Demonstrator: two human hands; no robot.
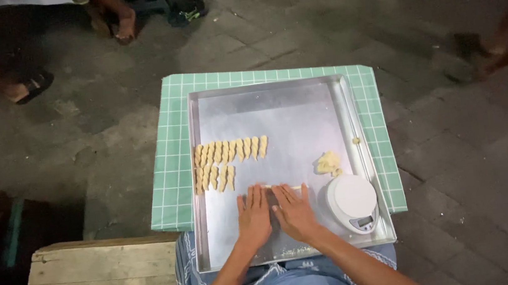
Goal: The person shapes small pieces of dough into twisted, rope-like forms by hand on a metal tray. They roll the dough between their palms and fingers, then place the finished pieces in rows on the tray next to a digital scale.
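Note:
A large metal tray (276, 112) lies on a green checked cloth (175, 169) in front of me. My left hand (253, 215) and my right hand (294, 212) lie flat, palms down and side by side, on a thin roll of pale dough (281, 187) near the tray's front. The roll's ends show just past my fingertips. Two rows of small shaped dough pieces (226, 161) lie on the tray's left side. A lump of dough (328, 163) sits at the right, beside a small white kitchen scale (352, 201).
A wooden crate (102, 281) stands at my lower left. The ground is dark paving. Other people's feet in sandals (31, 86) and legs (507, 34) are at the top left and the right. A crumb of dough (356, 140) rests on the tray's right rim.

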